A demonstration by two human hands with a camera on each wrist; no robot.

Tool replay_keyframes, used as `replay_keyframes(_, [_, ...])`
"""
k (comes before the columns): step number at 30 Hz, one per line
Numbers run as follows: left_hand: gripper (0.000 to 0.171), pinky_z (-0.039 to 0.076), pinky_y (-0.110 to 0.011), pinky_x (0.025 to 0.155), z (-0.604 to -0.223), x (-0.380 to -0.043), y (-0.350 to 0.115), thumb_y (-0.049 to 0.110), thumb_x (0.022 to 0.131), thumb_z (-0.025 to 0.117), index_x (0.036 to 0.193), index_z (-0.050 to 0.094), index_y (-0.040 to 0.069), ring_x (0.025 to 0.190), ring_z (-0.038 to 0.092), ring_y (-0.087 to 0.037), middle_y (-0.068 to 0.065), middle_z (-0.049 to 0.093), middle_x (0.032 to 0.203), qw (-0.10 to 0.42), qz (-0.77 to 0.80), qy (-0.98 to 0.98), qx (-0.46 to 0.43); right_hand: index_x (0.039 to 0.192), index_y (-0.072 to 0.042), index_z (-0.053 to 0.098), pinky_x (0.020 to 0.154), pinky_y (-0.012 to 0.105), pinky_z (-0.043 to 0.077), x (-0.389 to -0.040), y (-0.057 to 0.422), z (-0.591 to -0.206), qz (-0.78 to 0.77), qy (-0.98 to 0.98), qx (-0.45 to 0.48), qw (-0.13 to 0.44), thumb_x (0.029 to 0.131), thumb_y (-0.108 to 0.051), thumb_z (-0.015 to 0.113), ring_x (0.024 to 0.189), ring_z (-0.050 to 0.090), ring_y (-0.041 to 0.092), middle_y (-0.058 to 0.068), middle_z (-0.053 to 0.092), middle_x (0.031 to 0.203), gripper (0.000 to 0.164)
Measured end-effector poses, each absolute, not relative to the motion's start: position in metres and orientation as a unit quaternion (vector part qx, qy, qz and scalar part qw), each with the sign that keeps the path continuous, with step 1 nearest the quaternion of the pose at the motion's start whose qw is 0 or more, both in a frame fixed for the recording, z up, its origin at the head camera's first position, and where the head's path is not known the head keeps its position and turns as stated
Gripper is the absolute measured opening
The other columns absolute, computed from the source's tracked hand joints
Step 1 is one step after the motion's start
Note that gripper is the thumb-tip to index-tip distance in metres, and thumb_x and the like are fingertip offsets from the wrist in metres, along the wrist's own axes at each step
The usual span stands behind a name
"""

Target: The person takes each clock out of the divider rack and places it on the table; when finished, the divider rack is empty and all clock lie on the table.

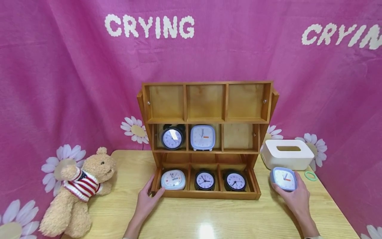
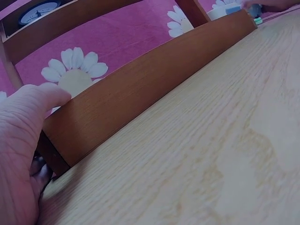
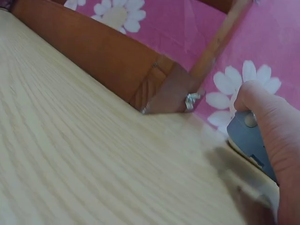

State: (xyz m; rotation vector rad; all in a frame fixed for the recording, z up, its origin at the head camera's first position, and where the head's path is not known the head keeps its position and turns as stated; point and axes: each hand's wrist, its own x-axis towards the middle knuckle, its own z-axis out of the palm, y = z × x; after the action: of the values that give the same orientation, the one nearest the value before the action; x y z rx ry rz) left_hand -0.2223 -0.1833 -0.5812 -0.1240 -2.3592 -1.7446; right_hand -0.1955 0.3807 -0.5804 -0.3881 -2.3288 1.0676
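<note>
A wooden display shelf [image 1: 206, 121] with three tiers of compartments stands in the middle of the table. My left hand [image 1: 147, 198] holds its lower left front corner, the thumb [image 2: 55, 95] over the front board's top edge and the fingers along the side. To the right of the shelf, my right hand [image 1: 296, 196] grips a blue square alarm clock [image 1: 283, 178], its white face turned up toward the head camera. In the right wrist view, the clock's blue-grey side [image 3: 251, 143] shows under the thumb, just above the table; the other fingers are mostly hidden there.
In the middle tier are a black twin-bell clock [image 1: 172, 137] and a lavender square clock [image 1: 203, 137]. The bottom tier holds a light-blue clock [image 1: 173, 179] and two black round clocks [image 1: 205, 180]. A teddy bear [image 1: 83, 192], white tissue box [image 1: 287, 161] and green ring [image 1: 310, 176] flank the shelf.
</note>
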Motion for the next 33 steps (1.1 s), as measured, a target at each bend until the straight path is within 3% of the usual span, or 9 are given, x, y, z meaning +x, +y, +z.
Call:
replay_keyframes(3, [0.076, 0.036, -0.044, 0.118, -0.582, -0.221, -0.184, 0.019, 0.095, 0.079, 0.158, 0.042, 0.001, 0.144, 0.046, -0.036, -0.018, 0.044, 0.16, 0.099, -0.603, -0.791, -0.042, 0.159, 0.004, 0.034, 0.109, 0.069, 0.039, -0.196, 0.384, -0.585, 0.396, -0.869, -0.156, 0.254, 0.073, -0.028, 0.092, 0.134, 0.047, 0.055, 0.038, 0.048, 0.149, 0.108])
replay_keyframes(10, [0.07, 0.042, -0.019, 0.107, -0.583, -0.218, -0.185, 0.015, 0.094, 0.08, 0.154, 0.047, -0.001, 0.138, 0.053, -0.033, -0.018, 0.05, 0.155, 0.112, -0.614, -0.781, -0.03, 0.158, 0.005, 0.033, 0.107, 0.068, 0.04, -0.202, 0.389, -0.588, 0.395, -0.874, -0.16, 0.233, 0.075, -0.029, 0.092, 0.132, 0.047, 0.055, 0.039, 0.047, 0.148, 0.108])
replay_keyframes(12, [0.069, 0.045, -0.021, 0.106, -0.582, -0.217, -0.185, 0.013, 0.094, 0.079, 0.154, 0.047, -0.002, 0.137, 0.054, -0.034, -0.02, 0.051, 0.154, 0.112, -0.615, -0.78, -0.03, 0.158, 0.005, 0.034, 0.105, 0.068, 0.04, -0.203, 0.39, -0.589, 0.393, -0.876, -0.157, 0.232, 0.074, -0.028, 0.092, 0.13, 0.049, 0.054, 0.039, 0.048, 0.146, 0.107])
replay_keyframes(17, [0.069, 0.045, -0.041, 0.112, -0.58, -0.216, -0.183, 0.014, 0.095, 0.079, 0.153, 0.047, -0.003, 0.137, 0.054, -0.036, -0.023, 0.052, 0.152, 0.107, -0.617, -0.78, -0.026, 0.159, 0.006, 0.032, 0.106, 0.068, 0.04, -0.204, 0.393, -0.587, 0.393, -0.878, -0.149, 0.23, 0.074, -0.026, 0.092, 0.13, 0.048, 0.055, 0.04, 0.047, 0.147, 0.109])
replay_keyframes(21, [0.069, 0.042, -0.044, 0.114, -0.579, -0.218, -0.182, 0.014, 0.094, 0.079, 0.153, 0.047, -0.004, 0.137, 0.054, -0.035, -0.023, 0.052, 0.152, 0.105, -0.613, -0.783, -0.024, 0.16, 0.007, 0.027, 0.111, 0.068, 0.037, -0.199, 0.398, -0.585, 0.392, -0.878, -0.164, 0.219, 0.076, -0.026, 0.09, 0.136, 0.043, 0.057, 0.042, 0.042, 0.15, 0.11])
replay_keyframes(24, [0.07, 0.043, -0.038, 0.113, -0.579, -0.219, -0.182, 0.015, 0.095, 0.079, 0.153, 0.047, -0.004, 0.137, 0.054, -0.035, -0.022, 0.051, 0.153, 0.104, -0.611, -0.784, -0.025, 0.16, 0.007, 0.027, 0.112, 0.068, 0.036, -0.193, 0.404, -0.583, 0.387, -0.878, -0.179, 0.219, 0.076, -0.027, 0.089, 0.137, 0.041, 0.059, 0.042, 0.041, 0.151, 0.11])
replay_keyframes(30, [0.069, 0.042, -0.013, 0.103, -0.578, -0.219, -0.183, 0.016, 0.095, 0.078, 0.154, 0.047, -0.003, 0.136, 0.053, -0.034, -0.02, 0.05, 0.154, 0.106, -0.614, -0.782, -0.027, 0.16, 0.008, 0.028, 0.114, 0.067, 0.036, -0.183, 0.418, -0.585, 0.379, -0.876, -0.192, 0.226, 0.076, -0.026, 0.088, 0.138, 0.041, 0.058, 0.042, 0.041, 0.151, 0.109])
replay_keyframes(33, [0.069, 0.041, -0.009, 0.1, -0.578, -0.219, -0.183, 0.015, 0.095, 0.078, 0.153, 0.047, -0.003, 0.136, 0.054, -0.034, -0.02, 0.05, 0.154, 0.107, -0.614, -0.781, -0.029, 0.159, 0.008, 0.029, 0.114, 0.067, 0.035, -0.181, 0.425, -0.586, 0.375, -0.877, -0.195, 0.229, 0.076, -0.026, 0.088, 0.138, 0.042, 0.058, 0.043, 0.041, 0.151, 0.108])
